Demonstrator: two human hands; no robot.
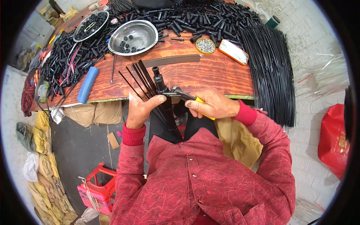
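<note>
My left hand (141, 108) is closed round several thin black rods (143, 80) that fan upward past the table's front edge. A black stepped tubular part (159, 80) stands upright beside the rods, just beyond my left thumb. My right hand (210, 104) grips a pair of pliers with yellow handles (201, 100). The metal jaws (176, 92) reach left to the lower part of the black tubular piece, close to my left thumb. Whether the jaws are closed on it, I cannot tell.
On the wooden table (221, 77) lie a heap of black tubular parts (187, 17), a steel bowl (150, 32), a round tin of small metal pieces (205, 45), and a blue cylinder (88, 85). Long black rods (270, 75) hang over the right edge. A red stool (99, 185) stands lower left.
</note>
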